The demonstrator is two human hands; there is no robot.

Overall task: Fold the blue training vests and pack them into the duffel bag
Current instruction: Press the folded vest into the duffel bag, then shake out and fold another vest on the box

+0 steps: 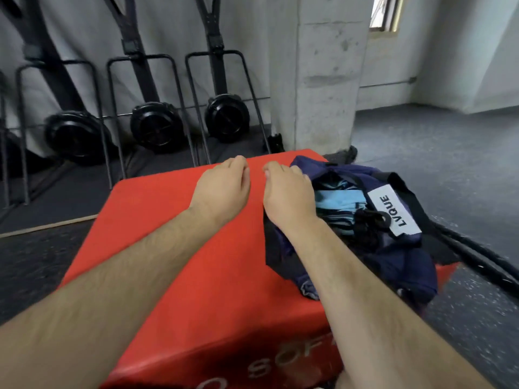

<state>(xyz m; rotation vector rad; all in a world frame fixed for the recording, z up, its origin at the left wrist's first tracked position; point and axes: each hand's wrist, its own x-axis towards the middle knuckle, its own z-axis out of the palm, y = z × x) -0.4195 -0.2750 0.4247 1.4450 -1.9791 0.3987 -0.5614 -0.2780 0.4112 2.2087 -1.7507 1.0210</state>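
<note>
A navy duffel bag [393, 256] with a white label lies open on the right side of a red soft box [174, 248]. Folded light blue training vests [338, 203] show inside its opening. My left hand [222, 189] hovers over the red top, fingers loosely curled, holding nothing. My right hand [289, 192] is beside it at the bag's left edge, fingers curled down; whether it grips the bag fabric is hidden behind the hand.
Three black fan machines [157, 127] with metal frames stand against the far wall. A concrete pillar [323, 74] rises just behind the box. Dark speckled floor [449, 164] stretches to the right, and a black rope [477, 256] lies by the bag.
</note>
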